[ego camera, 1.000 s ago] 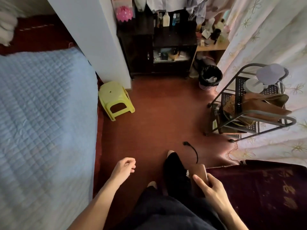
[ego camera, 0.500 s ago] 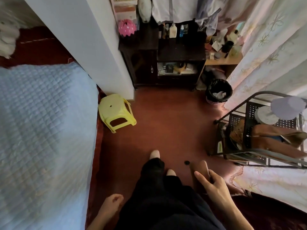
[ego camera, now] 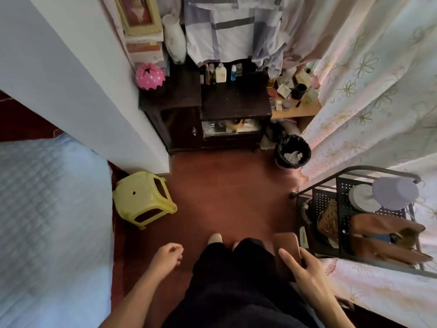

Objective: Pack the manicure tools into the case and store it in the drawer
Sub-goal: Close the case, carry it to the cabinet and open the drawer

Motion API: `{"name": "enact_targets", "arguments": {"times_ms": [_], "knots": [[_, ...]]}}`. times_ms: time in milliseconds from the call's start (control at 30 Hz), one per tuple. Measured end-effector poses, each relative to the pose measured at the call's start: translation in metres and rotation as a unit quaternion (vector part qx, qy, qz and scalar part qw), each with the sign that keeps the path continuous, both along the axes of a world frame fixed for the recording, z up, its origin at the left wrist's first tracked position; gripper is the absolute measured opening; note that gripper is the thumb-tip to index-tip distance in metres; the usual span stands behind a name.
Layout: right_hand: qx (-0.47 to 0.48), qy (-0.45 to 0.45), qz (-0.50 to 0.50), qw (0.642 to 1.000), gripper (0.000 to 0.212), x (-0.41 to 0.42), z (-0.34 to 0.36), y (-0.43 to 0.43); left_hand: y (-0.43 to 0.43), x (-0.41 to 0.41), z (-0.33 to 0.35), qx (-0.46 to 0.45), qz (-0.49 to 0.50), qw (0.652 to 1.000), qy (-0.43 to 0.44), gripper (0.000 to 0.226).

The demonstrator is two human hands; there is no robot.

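My right hand (ego camera: 305, 268) grips a closed brown manicure case (ego camera: 286, 242) at my right side, fingers wrapped round its lower end. My left hand (ego camera: 166, 254) swings loosely at my left with curled fingers and nothing in it. Straight ahead stands a dark wooden cabinet (ego camera: 234, 107) with a glass-fronted compartment (ego camera: 230, 127) holding small items; I cannot tell whether a drawer is open. My legs in dark trousers and both feet show between the hands on the red floor.
A yellow plastic stool (ego camera: 143, 200) lies near the bed (ego camera: 47, 221) on the left. A black bin (ego camera: 292, 151) stands right of the cabinet. A metal trolley (ego camera: 354, 209) with bags crowds the right, against floral curtains (ego camera: 378, 102). A white wall corner (ego camera: 82, 91) juts in on the left.
I have walked forward toward the dark cabinet, which is now closer. My left hand has swung forward again. My right hand still carries the case at my side.
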State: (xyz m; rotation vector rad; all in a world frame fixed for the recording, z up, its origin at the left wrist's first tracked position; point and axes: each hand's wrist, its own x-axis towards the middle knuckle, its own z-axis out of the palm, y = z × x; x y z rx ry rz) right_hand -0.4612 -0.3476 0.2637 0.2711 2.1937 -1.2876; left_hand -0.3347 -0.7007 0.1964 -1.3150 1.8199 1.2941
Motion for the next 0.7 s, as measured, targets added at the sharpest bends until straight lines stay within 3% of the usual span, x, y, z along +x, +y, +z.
{"name": "enact_targets", "arguments": {"times_ms": [233,700], "knots": [[-0.005,-0.006,0.010,1.000,0.020,-0.086,-0.009,-0.031,-0.020,-0.134,0.023,-0.003,-0.004,0.996,0.094,0.013],[0.004,0.002,0.050,0.999,0.019,-0.266,-0.021,-0.083,-0.048,-0.157,0.009,-0.038,-0.009,0.998,-0.054,0.018]]}}
